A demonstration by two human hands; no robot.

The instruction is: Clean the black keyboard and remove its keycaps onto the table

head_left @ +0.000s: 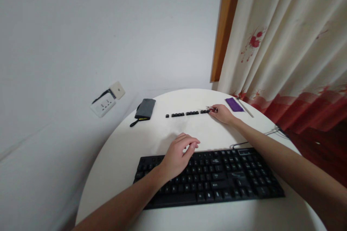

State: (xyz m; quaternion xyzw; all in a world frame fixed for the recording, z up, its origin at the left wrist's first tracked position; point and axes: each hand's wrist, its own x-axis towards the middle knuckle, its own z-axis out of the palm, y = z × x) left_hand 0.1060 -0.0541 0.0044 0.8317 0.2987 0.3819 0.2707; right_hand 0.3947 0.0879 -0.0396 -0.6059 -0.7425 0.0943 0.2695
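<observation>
Right hand [222,114]: pinching a small dark-red tool with thin silvery ends [212,109] at the right end of a row of black plastic keycaps [192,113] | left hand [177,154]: half-curling loosely over a black plastic keyboard [206,177], showing nothing held | keycaps: lying beyond the keyboard on the rounded white tabletop [111,177]

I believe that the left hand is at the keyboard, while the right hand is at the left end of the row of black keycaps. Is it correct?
Not quite: the head view shows the right hand at the right end of the row of black keycaps.
</observation>
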